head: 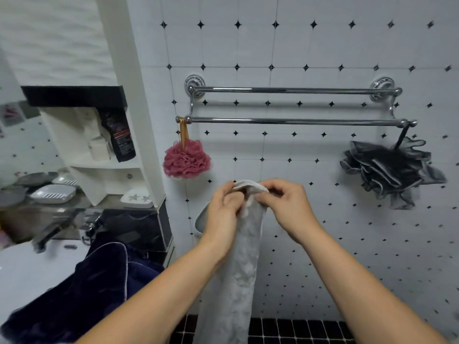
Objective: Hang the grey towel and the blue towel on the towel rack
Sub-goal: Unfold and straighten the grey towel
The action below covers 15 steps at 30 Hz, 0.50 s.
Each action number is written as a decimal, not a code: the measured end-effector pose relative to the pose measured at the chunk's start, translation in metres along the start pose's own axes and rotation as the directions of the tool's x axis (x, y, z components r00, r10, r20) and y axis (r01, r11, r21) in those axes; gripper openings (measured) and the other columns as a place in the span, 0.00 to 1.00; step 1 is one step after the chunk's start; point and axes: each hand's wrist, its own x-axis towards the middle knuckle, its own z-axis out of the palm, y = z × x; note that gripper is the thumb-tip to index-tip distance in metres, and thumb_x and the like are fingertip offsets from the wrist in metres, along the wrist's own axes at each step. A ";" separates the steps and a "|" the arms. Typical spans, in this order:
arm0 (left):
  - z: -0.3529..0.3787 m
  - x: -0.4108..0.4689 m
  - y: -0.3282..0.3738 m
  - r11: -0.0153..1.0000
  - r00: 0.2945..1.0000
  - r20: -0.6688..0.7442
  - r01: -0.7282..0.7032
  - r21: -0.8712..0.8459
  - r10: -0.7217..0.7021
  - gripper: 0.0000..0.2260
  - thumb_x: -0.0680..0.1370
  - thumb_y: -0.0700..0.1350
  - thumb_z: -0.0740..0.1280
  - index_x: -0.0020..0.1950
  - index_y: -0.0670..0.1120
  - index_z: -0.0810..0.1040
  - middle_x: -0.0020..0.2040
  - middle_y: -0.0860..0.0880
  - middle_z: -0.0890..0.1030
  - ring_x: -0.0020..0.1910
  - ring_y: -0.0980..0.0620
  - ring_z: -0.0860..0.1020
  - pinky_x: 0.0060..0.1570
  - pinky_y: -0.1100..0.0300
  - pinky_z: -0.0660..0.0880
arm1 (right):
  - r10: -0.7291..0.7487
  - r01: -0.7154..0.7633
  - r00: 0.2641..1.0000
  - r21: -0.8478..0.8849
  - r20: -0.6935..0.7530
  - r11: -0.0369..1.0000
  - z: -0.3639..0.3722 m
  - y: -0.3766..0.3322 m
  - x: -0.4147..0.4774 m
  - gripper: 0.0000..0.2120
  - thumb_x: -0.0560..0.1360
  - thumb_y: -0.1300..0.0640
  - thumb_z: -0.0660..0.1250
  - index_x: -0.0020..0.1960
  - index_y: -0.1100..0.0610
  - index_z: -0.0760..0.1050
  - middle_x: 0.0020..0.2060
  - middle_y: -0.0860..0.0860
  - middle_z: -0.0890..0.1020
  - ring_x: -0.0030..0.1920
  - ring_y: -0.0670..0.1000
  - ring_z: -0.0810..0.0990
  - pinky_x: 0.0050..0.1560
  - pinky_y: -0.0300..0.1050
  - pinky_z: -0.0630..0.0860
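The grey towel (238, 269) hangs down in a long bunched strip in front of me. My left hand (224, 214) and my right hand (285, 207) both grip its top edge, close together, below the rack. The chrome towel rack (295, 120) with two bars is fixed to the tiled wall above my hands; both bars are bare of towels. The dark blue towel (82, 291) lies crumpled over the white sink edge at the lower left.
A pink bath pouf (186, 160) hangs from the rack's left end and a black pouf (390, 170) from its right end. White corner shelves (106, 165) with bottles and soap dishes (53, 193) stand at the left, above a chrome tap (49, 234).
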 end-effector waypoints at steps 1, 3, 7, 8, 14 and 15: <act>-0.015 0.001 -0.008 0.974 0.996 -0.012 -0.078 0.215 0.083 0.17 0.73 0.46 0.67 0.62 0.51 0.73 0.53 0.51 0.79 0.52 0.54 0.78 0.57 0.59 0.74 | 0.017 -0.019 1.000 0.095 0.022 0.995 -0.003 -0.003 0.003 0.13 0.69 0.72 0.69 0.40 0.54 0.83 0.31 0.45 0.84 0.34 0.44 0.79 0.38 0.35 0.75; -0.048 0.008 -0.029 0.718 0.981 -0.003 -0.140 0.682 0.193 0.23 0.66 0.50 0.68 0.62 0.57 0.72 0.57 0.52 0.70 0.57 0.53 0.70 0.60 0.58 0.65 | 0.030 -0.046 0.997 0.214 0.078 0.976 -0.008 -0.008 0.007 0.14 0.70 0.74 0.67 0.39 0.56 0.82 0.29 0.46 0.82 0.31 0.43 0.77 0.34 0.34 0.74; -0.096 0.028 -0.065 0.364 0.992 -0.001 -0.047 0.930 0.129 0.12 0.65 0.50 0.71 0.47 0.59 0.75 0.63 0.52 0.65 0.64 0.46 0.62 0.63 0.53 0.56 | 0.026 -0.089 0.982 0.331 0.189 0.940 -0.016 -0.017 0.012 0.15 0.71 0.75 0.64 0.39 0.58 0.82 0.31 0.52 0.82 0.33 0.50 0.78 0.34 0.40 0.73; -0.102 0.030 -0.075 0.338 0.999 0.005 -0.022 0.941 0.053 0.11 0.66 0.52 0.72 0.47 0.58 0.79 0.65 0.53 0.66 0.65 0.47 0.63 0.64 0.53 0.55 | 0.029 -0.100 0.981 0.369 0.194 0.924 -0.018 -0.019 0.014 0.16 0.72 0.75 0.63 0.39 0.58 0.82 0.31 0.52 0.82 0.34 0.50 0.79 0.34 0.40 0.74; -0.134 0.025 -0.095 0.636 0.976 -0.186 0.217 0.740 -0.116 0.11 0.70 0.43 0.69 0.29 0.58 0.79 0.26 0.57 0.79 0.33 0.48 0.76 0.33 0.57 0.71 | 0.071 -0.105 0.991 0.327 0.113 0.939 -0.053 -0.021 0.022 0.10 0.76 0.69 0.64 0.41 0.60 0.81 0.32 0.50 0.84 0.33 0.47 0.81 0.36 0.38 0.78; -0.141 0.030 -0.089 0.666 0.964 -0.252 0.245 0.705 -0.087 0.14 0.69 0.40 0.69 0.26 0.55 0.78 0.22 0.57 0.76 0.31 0.47 0.74 0.30 0.57 0.69 | 0.084 -0.103 0.993 0.250 0.088 0.963 -0.062 -0.018 0.023 0.08 0.76 0.67 0.66 0.41 0.59 0.81 0.32 0.50 0.84 0.33 0.47 0.81 0.35 0.39 0.78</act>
